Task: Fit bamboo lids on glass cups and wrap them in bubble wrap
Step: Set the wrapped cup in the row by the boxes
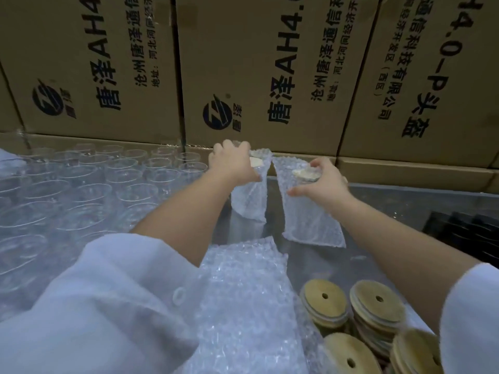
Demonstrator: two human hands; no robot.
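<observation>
two bubble-wrapped cups, the left cup (249,201) and the right cup (305,211), stand side by side, not touching, before three printed cartons (243,63). left hand (235,163) grips one top, right hand (321,179) the other. four lid stacks (324,300) sit nearer, beside one bubble wrap pile (243,292).

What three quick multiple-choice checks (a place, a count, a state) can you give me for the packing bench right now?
1. Where do the bare glass cups stand?
A) left of the arms
B) right of the arms
C) between the hands

2. How many wrapped cups are being held?
A) one
B) two
C) four

3. The left hand is:
A) open and flat
B) gripping a wrapped cup's top
C) out of view

Key:
1 A: rows of clear cups fill the left side.
2 B: the left hand and the right hand hold one each.
3 B: its fingers curl over the wrap's top.
</observation>
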